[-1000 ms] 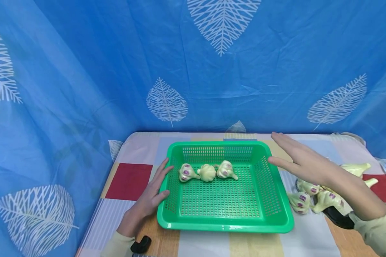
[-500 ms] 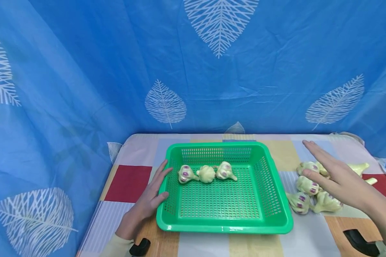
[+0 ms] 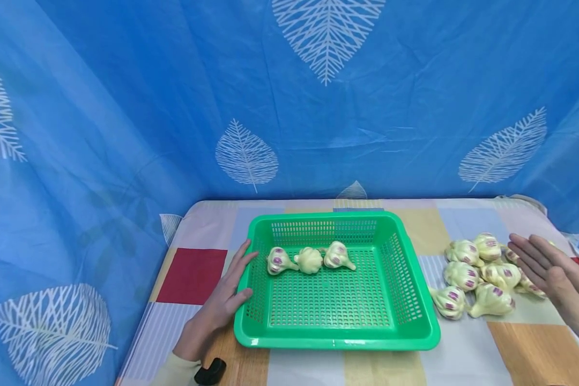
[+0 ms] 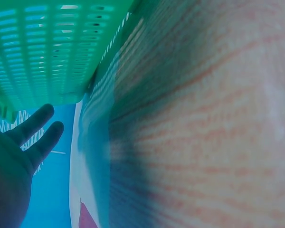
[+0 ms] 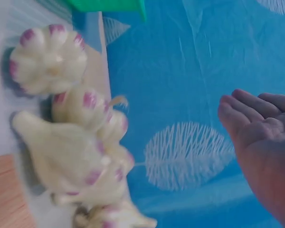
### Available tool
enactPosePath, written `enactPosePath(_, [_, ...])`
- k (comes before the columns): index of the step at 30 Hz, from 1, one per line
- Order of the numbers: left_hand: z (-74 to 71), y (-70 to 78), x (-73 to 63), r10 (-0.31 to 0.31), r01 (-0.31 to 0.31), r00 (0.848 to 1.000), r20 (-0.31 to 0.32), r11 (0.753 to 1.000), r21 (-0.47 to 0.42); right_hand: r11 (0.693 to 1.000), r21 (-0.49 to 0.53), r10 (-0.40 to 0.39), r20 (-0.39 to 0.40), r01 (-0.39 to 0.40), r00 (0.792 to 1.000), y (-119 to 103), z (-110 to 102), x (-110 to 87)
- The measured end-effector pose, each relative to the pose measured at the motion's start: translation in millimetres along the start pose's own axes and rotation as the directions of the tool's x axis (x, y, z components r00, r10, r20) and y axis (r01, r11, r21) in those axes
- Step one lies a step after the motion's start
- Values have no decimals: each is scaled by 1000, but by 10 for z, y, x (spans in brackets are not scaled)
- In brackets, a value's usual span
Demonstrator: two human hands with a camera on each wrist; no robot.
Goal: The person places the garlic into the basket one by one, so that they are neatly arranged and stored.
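Observation:
A green plastic basket (image 3: 338, 344) with slotted walls stands mid-table in the head view. Three garlic bulbs (image 3: 310, 260) lie in a row across its far left part. My left hand (image 3: 224, 292) rests at the basket's left rim, fingers straight and spread; the left wrist view shows its fingers (image 4: 35, 126) beside the slotted wall. To the right of the basket lies a pile of several garlic bulbs (image 3: 492, 299), white with purple patches. At the pile's right side my right hand (image 3: 562, 281) hovers with straight fingers, palm turned toward the bulbs, holding nothing.
A patchwork-patterned cloth (image 3: 193, 274) covers the table. Blue curtain (image 3: 395, 134) with white leaf prints hangs behind the table and along its left side. A dark wrist strap (image 3: 210, 371) shows below the left hand.
My right hand has moved from the basket's right rim out to the right, past the garlic pile, uncovering more bulbs. The left hand and the basket have stayed in place.

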State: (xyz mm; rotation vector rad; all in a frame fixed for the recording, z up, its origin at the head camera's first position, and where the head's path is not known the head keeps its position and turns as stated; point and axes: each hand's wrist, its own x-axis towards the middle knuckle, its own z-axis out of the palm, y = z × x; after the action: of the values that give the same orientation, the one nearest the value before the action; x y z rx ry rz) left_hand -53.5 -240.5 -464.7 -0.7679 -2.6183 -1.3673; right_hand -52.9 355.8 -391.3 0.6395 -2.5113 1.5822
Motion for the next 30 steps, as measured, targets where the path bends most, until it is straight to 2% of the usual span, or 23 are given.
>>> enactPosePath(1, [1,-1,-1,-4,4,1000,2,1000,-1,994,108,-21,-21,23,1000,58,-18,-38])
enactPosePath(2, [1,-2,-3,-7,7,1000,3,1000,-3,954,297,-37,-32,45,999,123,-43,-66])
enactPosePath(3, [1,-1,-3,-8,8,1000,4,1000,-4,863,497,-74,-50,89,996,195,-57,-92])
enactPosePath(4, [1,0,-4,-11,11,1000,5,1000,-5,720,678,-139,-65,146,988,275,-68,-116])
enactPosePath(5, [0,2,-3,-12,12,1000,6,1000,-7,518,842,-168,-70,149,983,336,-79,-149])
enactPosePath(6, [-1,4,-2,-13,13,1000,6,1000,-9,306,943,-199,-73,133,977,389,-86,-181])
enactPosePath(7, [-2,8,0,-14,14,1000,6,1000,-13,85,992,-197,-75,93,978,430,-90,-217])
enactPosePath(8, [-3,9,2,-13,13,1000,5,1000,-16,-87,995,-175,-58,44,983,461,-98,-268])
enactPosePath(10, [-4,8,4,-12,12,1000,3,1000,-20,-257,966,-160,-48,5,986,531,-103,-389])
enactPosePath(11, [-3,7,4,-13,13,1000,2,1000,-21,-290,957,-84,-48,22,995,554,-110,-457])
enactPosePath(12, [-4,5,5,-12,12,1000,1,1000,-21,-244,969,9,-48,49,999,580,-117,-508])
enactPosePath(13, [-4,0,4,-10,10,1000,-1,1000,-18,-167,983,112,-57,75,992,611,-120,-567])
enactPosePath(14, [-3,-2,3,-10,10,1000,-2,1000,-18,-129,988,97,-73,86,993,684,-111,-625])
enactPosePath(15, [-2,-4,2,-10,10,1000,-3,1000,-18,-5,994,80,-106,107,991,751,-99,-684])
enactPosePath(17, [1,-7,-2,-10,9,1000,-5,1000,-20,287,949,73,-160,133,984,856,-68,-793])
enactPosePath(18, [3,-9,-3,-9,9,1000,-5,1000,-21,390,909,33,-177,151,984,915,-51,-848])
enactPosePath(20, [6,-8,-4,-7,7,1000,-4,1000,-25,498,836,-105,-207,232,973,1033,-10,-964])
enactPosePath(21, [8,-10,-4,-3,3,1000,-4,1000,-25,623,753,-54,-228,211,972,1053,-2,-1020])
enactPosePath(23, [12,-18,-4,3,-3,1000,-5,1000,-22,734,670,65,-230,110,971,1096,5,-1112])
enactPosePath(25, [15,-27,-2,12,-12,1000,-7,1000,-21,784,619,248,-230,-55,941,1121,16,-1192])
enactPosePath(26, [17,-29,0,14,-15,1000,-7,1000,-21,793,590,343,-229,-150,911,1126,23,-1225])
enactPosePath(29, [17,-36,0,19,-19,1000,-8,1000,-17,736,583,538,-193,-345,821,1135,52,-1254])
enactPosePath(30, [17,-33,0,15,-15,1000,-7,1000,-17,716,594,564,-183,-366,805,1136,66,-1256])
